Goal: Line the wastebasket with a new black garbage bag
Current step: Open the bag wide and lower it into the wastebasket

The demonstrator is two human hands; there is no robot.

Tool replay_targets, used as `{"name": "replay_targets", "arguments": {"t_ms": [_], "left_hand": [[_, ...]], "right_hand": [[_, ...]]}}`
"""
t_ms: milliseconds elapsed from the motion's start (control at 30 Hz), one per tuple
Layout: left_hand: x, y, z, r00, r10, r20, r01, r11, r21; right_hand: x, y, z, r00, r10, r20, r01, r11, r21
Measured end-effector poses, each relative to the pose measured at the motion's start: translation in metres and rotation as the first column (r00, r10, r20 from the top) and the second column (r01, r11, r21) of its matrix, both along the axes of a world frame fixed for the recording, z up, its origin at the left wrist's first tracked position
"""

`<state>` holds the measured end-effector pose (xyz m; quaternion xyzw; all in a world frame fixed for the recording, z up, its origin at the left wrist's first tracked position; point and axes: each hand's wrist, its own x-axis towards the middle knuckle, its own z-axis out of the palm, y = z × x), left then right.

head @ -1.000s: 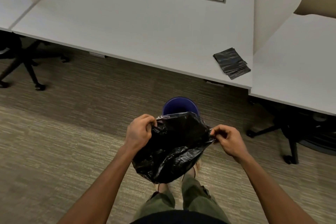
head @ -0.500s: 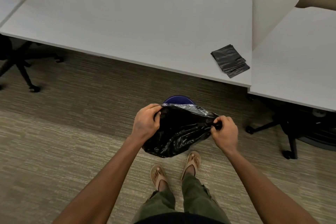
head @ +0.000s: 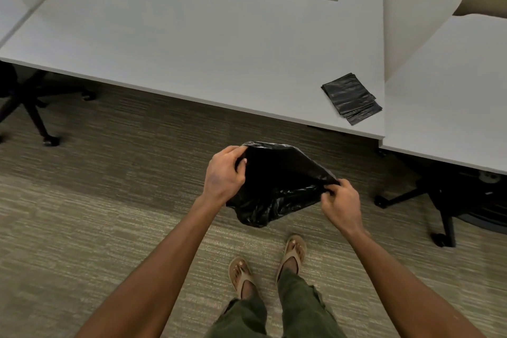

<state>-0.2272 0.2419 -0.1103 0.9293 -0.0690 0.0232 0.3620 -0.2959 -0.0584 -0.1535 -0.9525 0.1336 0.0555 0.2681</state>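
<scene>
A black garbage bag (head: 277, 186) hangs spread between both hands above the carpet, its mouth pulled wide and dark inside. My left hand (head: 225, 174) pinches the bag's left rim. At the right rim, my right hand (head: 341, 204) grips the plastic with its fingertips. The wastebasket is hidden under the bag; no part of it shows.
A stack of folded black bags (head: 351, 97) lies near the white desk's (head: 192, 49) front right corner. Office chair bases stand at left (head: 35, 112) and right (head: 444, 208). My sandalled feet (head: 269, 263) stand on the carpet just behind the bag.
The bag moved forward and down over the blue wastebasket, which showed behind it before and is now covered. The bag's mouth has been stretched wider.
</scene>
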Motion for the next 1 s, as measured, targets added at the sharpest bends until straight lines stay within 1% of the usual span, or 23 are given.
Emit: {"name": "replay_targets", "arguments": {"t_ms": [100, 167, 267, 333, 467, 600, 667, 800, 867, 1000], "left_hand": [[0.011, -0.007, -0.011, 1.000, -0.013, -0.026, 0.014, 1.000, 0.006], [0.018, -0.012, -0.023, 0.999, 0.008, -0.047, -0.008, 1.000, 0.019], [0.026, -0.021, -0.050, 0.997, 0.062, -0.046, -0.056, 0.992, 0.116], [0.031, -0.030, -0.073, 0.994, 0.079, -0.079, -0.070, 0.992, 0.105], [0.049, -0.046, -0.107, 0.983, 0.123, -0.138, -0.123, 0.992, 0.015], [0.063, -0.060, -0.120, 0.974, 0.190, -0.125, -0.212, 0.959, -0.189], [0.064, -0.066, -0.124, 0.975, 0.179, -0.134, -0.206, 0.953, -0.224], [0.069, -0.075, -0.133, 0.972, 0.195, -0.132, -0.223, 0.943, -0.247], [0.074, -0.079, -0.139, 0.973, 0.184, -0.136, -0.213, 0.948, -0.236], [0.084, -0.085, -0.166, 0.961, 0.195, -0.198, -0.228, 0.960, -0.160]], "right_hand": [[0.015, 0.006, -0.009, 0.989, -0.131, 0.068, 0.133, 0.990, -0.036], [0.025, 0.009, -0.018, 0.974, -0.214, 0.067, 0.219, 0.973, -0.073], [0.043, 0.009, -0.040, 0.939, -0.340, 0.050, 0.342, 0.940, -0.025], [0.055, 0.005, -0.059, 0.931, -0.363, 0.042, 0.362, 0.932, 0.018], [0.067, -0.009, -0.090, 0.938, -0.341, 0.061, 0.337, 0.939, 0.063], [0.067, -0.030, -0.100, 0.945, -0.297, 0.137, 0.286, 0.954, 0.089], [0.064, -0.038, -0.108, 0.959, -0.238, 0.154, 0.225, 0.969, 0.101], [0.068, -0.046, -0.115, 0.970, -0.173, 0.172, 0.143, 0.975, 0.172], [0.073, -0.049, -0.121, 0.978, -0.151, 0.142, 0.122, 0.973, 0.195], [0.081, -0.055, -0.146, 0.995, -0.080, 0.062, 0.069, 0.984, 0.163]]}}
